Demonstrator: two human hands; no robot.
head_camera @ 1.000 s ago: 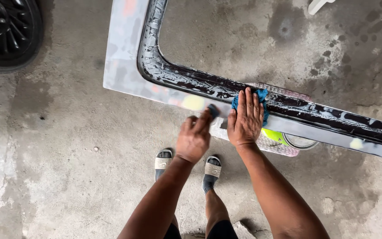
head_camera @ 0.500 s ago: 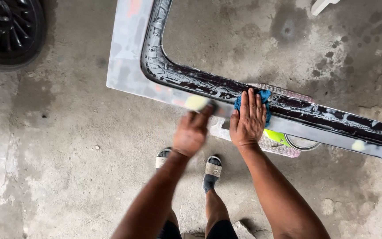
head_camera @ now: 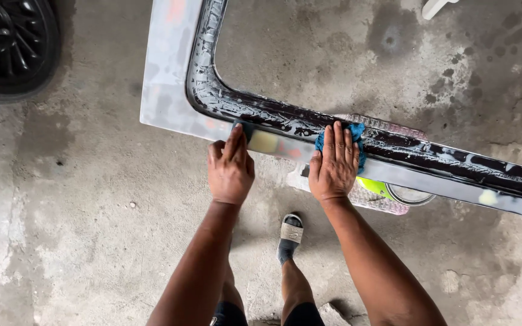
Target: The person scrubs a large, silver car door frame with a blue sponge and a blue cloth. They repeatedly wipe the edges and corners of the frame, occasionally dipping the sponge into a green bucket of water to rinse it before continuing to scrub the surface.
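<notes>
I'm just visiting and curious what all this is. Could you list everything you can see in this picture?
panel: one, grey with a wet black inner edge, lying on the floor from the top left to the right edge
cloth: one, blue, on the black edge under the right hand
sanding pad: one, dark, on the grey strip under the left fingertips
tray: one, pale and ribbed, under the panel
bowl: one, yellow-green, on the tray
wheel: one, black, top left corner
floor: grey stained concrete, all around
sandal: one showing, grey, on a foot at the bottom centre
left hand: on the panel's near edge
right hand: flat on the cloth
</notes>
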